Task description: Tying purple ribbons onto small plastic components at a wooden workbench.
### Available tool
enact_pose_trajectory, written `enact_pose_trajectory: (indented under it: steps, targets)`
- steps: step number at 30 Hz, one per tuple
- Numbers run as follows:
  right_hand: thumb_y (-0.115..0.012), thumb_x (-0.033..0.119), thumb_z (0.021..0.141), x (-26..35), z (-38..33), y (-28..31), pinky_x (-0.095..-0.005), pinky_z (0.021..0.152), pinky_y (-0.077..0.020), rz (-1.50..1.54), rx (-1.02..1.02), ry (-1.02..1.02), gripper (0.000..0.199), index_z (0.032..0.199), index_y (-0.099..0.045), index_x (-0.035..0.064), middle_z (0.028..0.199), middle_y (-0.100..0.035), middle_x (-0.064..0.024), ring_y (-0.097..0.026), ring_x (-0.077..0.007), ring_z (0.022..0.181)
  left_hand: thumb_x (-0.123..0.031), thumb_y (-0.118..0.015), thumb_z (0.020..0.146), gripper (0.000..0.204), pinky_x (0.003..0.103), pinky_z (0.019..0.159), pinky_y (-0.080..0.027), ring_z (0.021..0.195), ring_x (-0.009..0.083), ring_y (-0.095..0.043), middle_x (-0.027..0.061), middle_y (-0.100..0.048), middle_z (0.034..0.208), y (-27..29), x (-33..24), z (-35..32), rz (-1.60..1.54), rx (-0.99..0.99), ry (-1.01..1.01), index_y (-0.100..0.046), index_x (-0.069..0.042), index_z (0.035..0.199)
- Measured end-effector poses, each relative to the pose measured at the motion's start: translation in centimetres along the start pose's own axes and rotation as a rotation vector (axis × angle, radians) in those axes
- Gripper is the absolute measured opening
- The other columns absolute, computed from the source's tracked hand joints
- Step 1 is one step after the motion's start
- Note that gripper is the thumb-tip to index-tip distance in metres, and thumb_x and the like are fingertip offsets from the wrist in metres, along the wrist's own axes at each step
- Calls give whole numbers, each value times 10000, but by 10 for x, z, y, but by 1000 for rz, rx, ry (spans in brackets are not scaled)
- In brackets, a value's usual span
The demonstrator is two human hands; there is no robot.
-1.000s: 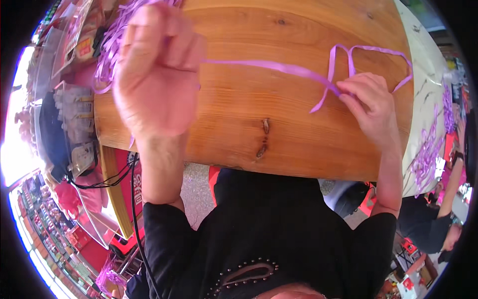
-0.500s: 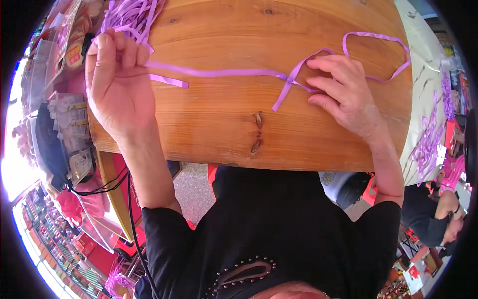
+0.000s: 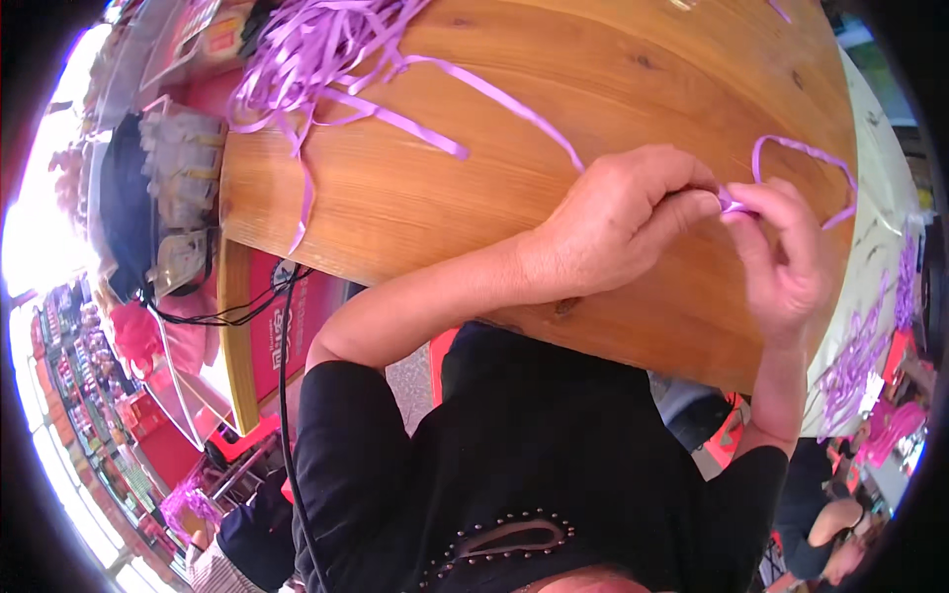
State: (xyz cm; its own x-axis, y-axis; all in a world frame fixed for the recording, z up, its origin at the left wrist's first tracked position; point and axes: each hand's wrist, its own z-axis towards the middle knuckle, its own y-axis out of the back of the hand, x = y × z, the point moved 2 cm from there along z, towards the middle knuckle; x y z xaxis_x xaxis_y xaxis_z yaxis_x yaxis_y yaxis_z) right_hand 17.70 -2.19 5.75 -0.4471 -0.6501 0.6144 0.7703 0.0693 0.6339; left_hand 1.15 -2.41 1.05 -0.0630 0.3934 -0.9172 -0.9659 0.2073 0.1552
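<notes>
Over the right part of the wooden table, my left hand [image 3: 623,217] is closed with thumb and fingers pinching a narrow purple ribbon [image 3: 733,205]. Thumb and forefinger of my right hand [image 3: 786,252] pinch the same ribbon just beside it. A short, pale purple bit shows between the fingertips; its knot or fold is too small to make out. Beyond my right hand the ribbon lies in a loose loop near the table's right edge. Another purple strand [image 3: 494,97] runs from behind my left hand toward the far-left heap.
A tangled heap of purple ribbons [image 3: 316,59] lies at the table's [image 3: 445,217] far left, several ends trailing. Clear containers [image 3: 185,168] and a black cable [image 3: 287,366] are at the left. On a white marbled table [image 3: 840,336] at right lie more ribbons. Other people sit behind.
My left hand has come from the far left across to my right hand and now grips the ribbon beside it. My right hand has closed on it. The view has shifted.
</notes>
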Motion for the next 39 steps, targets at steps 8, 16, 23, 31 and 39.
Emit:
enact_pose_trajectory:
  steps: [8,16,23,31,39]
  targets:
    - [-606,1,850,-40,-35,40,-179,682,-390,208,-16,-365,135,984,-602,-16,863,-536,-16,-513,-80,761,-57,-667,769,51,318,539,-405,598,214,-501,79,-518,685,57,-11,9,436,-134,-162,-631,-27,790]
    - [-584,-60,829,-32,-19,23,-192,628,-393,34,94,-283,136,956,-610,-20,846,-556,-45,-521,-95,736,16,-614,741,286,365,751,-462,952,342,-512,128,-563,1000,62,2,15,1292,-293,-318,-584,0,1025]
    - [-669,-67,731,-9,10,4,-250,600,-461,-112,-47,106,257,978,-631,-7,818,-617,-109,-594,-194,707,-61,-552,906,214,213,758,-450,852,73,-542,28,-600,941,-14,5,20,-434,51,346,-547,9,1108]
    - [-729,27,703,-28,-8,23,-264,572,-477,-139,-98,35,218,913,-673,34,769,-621,-88,-597,-196,656,-83,-679,808,74,214,565,-382,649,56,-468,-5,-519,695,-10,11,18,-259,-59,350,-668,-19,844]
    - [-691,-44,726,-36,-15,22,-253,568,-453,-257,-67,66,224,944,-660,-2,796,-621,-94,-586,-184,680,-49,-712,749,70,248,561,-401,646,109,-492,27,-513,666,-1,10,26,182,-70,57,-682,-36,811]
